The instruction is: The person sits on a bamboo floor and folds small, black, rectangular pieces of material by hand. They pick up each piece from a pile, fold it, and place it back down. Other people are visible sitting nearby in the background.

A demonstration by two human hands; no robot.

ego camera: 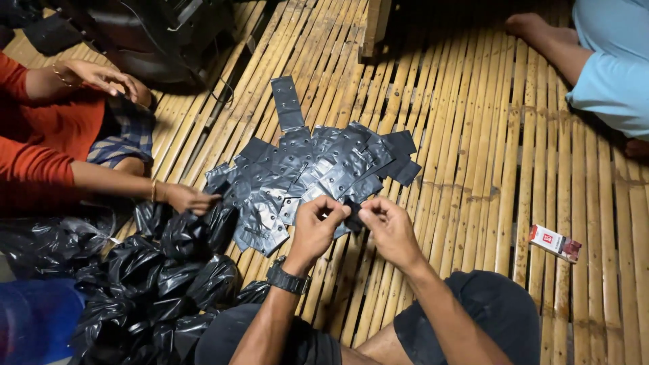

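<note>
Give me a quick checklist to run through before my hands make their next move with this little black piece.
1. Left hand pinching the small black piece: ok.
2. Right hand gripping its other side: ok.
3. Piece lifted apart from the pile of dark punched strips: cannot tell, it overlaps the pile.
4. Other person's hand away from mine: ok, it rests at the pile's far edge.
5. Small red and white box out of the way: ok.

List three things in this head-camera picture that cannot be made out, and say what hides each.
1. Small dark piece, head view: pinched between left hand and right hand; the fingers cover most of it.
2. Contents of the black bags: opaque plastic.
3. Person in light blue clothing: cut off by the right edge.
</note>
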